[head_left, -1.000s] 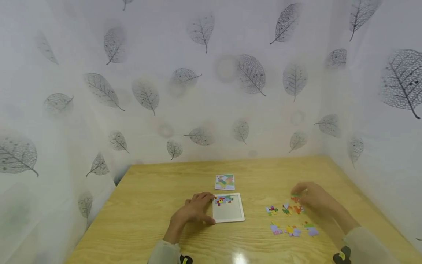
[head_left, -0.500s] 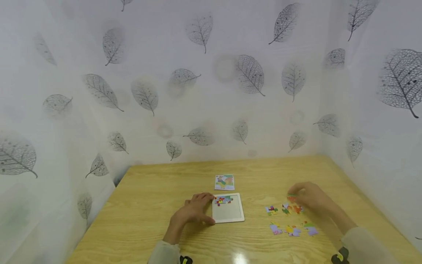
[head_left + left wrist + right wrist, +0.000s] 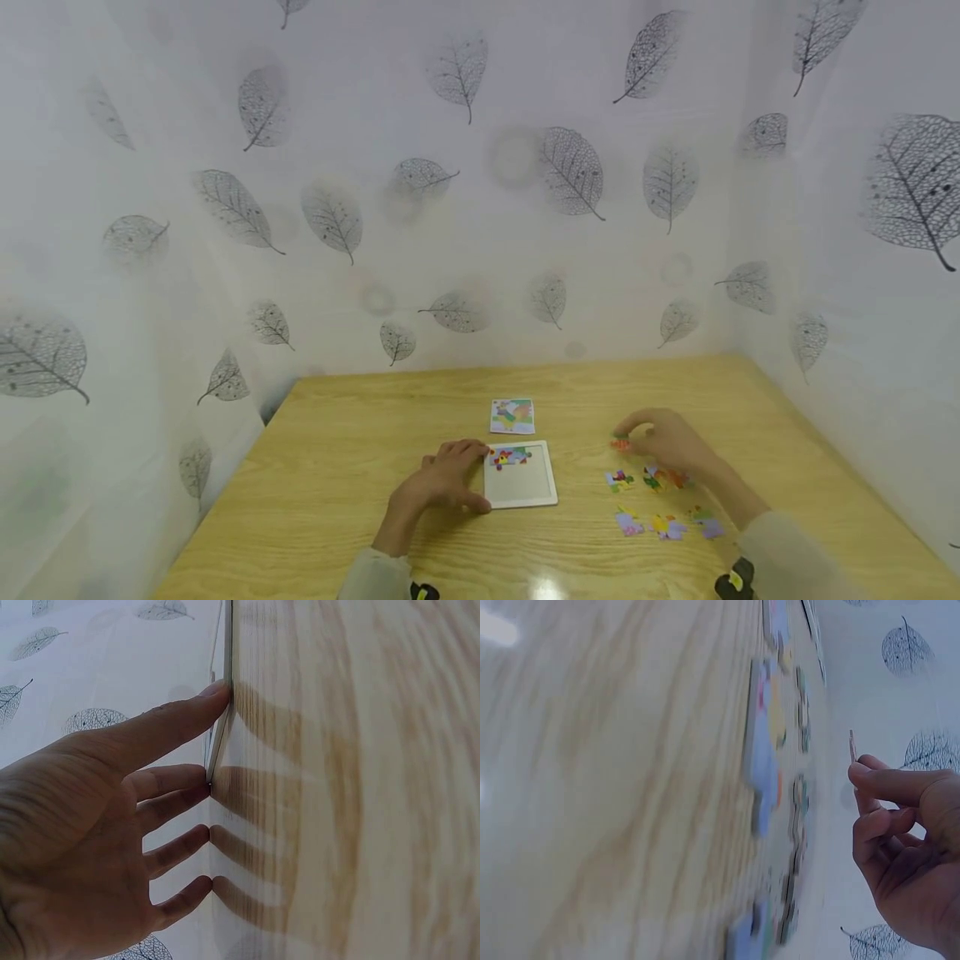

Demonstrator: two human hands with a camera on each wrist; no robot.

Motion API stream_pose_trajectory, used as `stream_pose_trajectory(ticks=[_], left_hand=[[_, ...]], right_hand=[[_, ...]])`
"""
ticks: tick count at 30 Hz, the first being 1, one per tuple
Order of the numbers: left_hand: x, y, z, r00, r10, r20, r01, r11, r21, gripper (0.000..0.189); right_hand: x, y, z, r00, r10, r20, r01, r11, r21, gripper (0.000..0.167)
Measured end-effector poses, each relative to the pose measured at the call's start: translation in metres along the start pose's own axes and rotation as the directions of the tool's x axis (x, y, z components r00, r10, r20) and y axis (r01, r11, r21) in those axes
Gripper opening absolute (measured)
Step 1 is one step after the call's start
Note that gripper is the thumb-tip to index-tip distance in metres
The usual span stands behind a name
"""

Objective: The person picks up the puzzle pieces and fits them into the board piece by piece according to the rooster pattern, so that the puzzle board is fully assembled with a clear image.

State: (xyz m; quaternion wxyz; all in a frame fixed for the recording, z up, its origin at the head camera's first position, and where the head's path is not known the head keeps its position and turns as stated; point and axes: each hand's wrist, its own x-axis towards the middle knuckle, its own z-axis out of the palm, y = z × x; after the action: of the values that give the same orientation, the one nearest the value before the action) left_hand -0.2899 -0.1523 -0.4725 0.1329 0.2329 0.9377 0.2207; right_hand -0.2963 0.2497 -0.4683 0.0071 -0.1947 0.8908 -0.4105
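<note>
Pc [image 3: 620, 445] nearer tray [image 3: 525, 487], in R hand [image 3: 666, 437]

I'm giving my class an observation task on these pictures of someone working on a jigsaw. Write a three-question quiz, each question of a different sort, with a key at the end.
1. What is the right hand pinching?
2. True or false: the left hand touches the right edge of the puzzle tray.
3. Seen from the person's side, where in the puzzle tray do the joined pieces lie?
A. Near right corner
B. Far left corner
C. Near left corner

Key:
1. A loose puzzle piece.
2. False; it touches the left edge.
3. B.
</note>
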Motion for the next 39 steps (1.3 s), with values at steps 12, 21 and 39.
stream_pose_trajectory(ticks=[12,21,39], left_hand=[[0.008,-0.011,0.011,1.000,0.010,-0.026,-0.010,1.000,0.014,0.084],[-0.007,0.008,-0.007,1.000,0.010,0.004,-0.010,1.000,0.008,0.083],[0.003,-0.005,0.003,1.000,0.017,-0.025,-0.017,1.000,0.008,0.083]], right_hand=[[0.018,-0.033,0.031,0.997,0.040,0.067,-0.051,0.983,0.176,0.022],[0.033,-0.046,0.056,0.996,-0.009,0.087,-0.007,0.985,0.175,0.021],[0.056,-0.059,0.094,0.998,-0.022,0.051,0.021,0.999,0.028,0.021]])
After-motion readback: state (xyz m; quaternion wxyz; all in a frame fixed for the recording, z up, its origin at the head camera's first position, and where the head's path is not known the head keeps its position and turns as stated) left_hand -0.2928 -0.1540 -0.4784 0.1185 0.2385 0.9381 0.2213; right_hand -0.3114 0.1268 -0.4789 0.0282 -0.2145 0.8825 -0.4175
